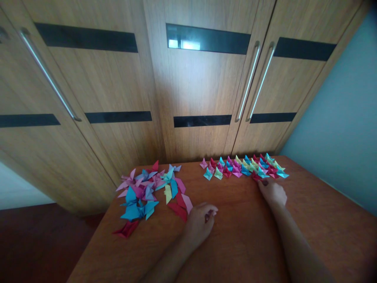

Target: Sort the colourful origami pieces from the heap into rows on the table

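My right hand reaches to the front row of small folded paper pieces at the back of the table. Its fingers pinch a red origami piece beside a turquoise one. Over the middle of the table, my left hand has its fingers curled in, and I see nothing in them. Just left of that hand lie a flat folded red paper and a pink one. A loose heap of origami cranes in pink, blue, purple and red spreads farther left.
Several rows of small upright origami pieces line the back right of the wooden table. A lone red folded paper lies near the left edge. Behind stands a wooden wardrobe with metal handles; a pale blue wall is on the right.
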Action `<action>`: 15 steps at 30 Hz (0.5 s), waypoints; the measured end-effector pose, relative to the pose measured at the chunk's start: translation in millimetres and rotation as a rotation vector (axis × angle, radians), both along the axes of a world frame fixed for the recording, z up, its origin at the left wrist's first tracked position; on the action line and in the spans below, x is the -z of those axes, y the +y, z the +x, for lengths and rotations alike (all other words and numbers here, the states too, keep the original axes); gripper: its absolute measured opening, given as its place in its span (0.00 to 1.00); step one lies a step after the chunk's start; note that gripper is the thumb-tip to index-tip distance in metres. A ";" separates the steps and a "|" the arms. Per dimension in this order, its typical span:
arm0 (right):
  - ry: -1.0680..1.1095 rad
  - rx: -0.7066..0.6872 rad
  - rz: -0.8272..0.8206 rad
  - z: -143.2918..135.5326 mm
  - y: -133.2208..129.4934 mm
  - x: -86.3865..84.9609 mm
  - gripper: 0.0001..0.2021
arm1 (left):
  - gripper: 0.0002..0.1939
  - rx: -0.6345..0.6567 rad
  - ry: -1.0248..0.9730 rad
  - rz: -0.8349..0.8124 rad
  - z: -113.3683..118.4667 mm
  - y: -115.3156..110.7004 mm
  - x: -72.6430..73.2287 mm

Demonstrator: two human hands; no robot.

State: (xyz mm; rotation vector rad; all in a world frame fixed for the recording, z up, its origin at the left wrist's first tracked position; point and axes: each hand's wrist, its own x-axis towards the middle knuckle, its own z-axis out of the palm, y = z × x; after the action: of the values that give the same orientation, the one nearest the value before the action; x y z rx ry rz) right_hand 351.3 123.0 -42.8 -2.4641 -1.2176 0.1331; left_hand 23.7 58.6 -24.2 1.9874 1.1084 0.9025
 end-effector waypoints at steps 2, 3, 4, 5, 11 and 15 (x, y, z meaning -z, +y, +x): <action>-0.011 -0.009 -0.037 -3.1 1.4 -0.9 0.22 | 0.13 -0.003 0.003 0.005 0.1 -0.3 0.4; -0.015 -0.012 -0.047 -4.0 2.0 -1.0 0.23 | 0.13 -0.002 0.005 0.006 0.1 -0.5 0.5; -0.018 -0.014 -0.053 -4.6 2.6 -0.9 0.23 | 0.13 0.001 0.006 0.004 0.1 -0.6 0.5; -0.022 -0.017 -0.058 -5.0 3.0 -0.7 0.24 | 0.13 0.003 0.008 0.003 0.1 -0.7 0.6; -0.037 -0.049 -0.074 -7.1 3.3 -0.6 0.24 | 0.14 -0.006 0.014 0.005 0.5 -1.0 1.0; -0.060 -0.068 -0.078 -9.0 3.4 -2.5 0.23 | 0.13 0.005 0.038 0.000 0.2 -0.9 -0.5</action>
State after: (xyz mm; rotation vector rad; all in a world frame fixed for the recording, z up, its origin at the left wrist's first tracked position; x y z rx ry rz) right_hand 342.3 126.4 -40.3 -2.5111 -1.3459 0.1279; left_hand 23.9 57.7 -23.7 2.0137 1.1240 0.8657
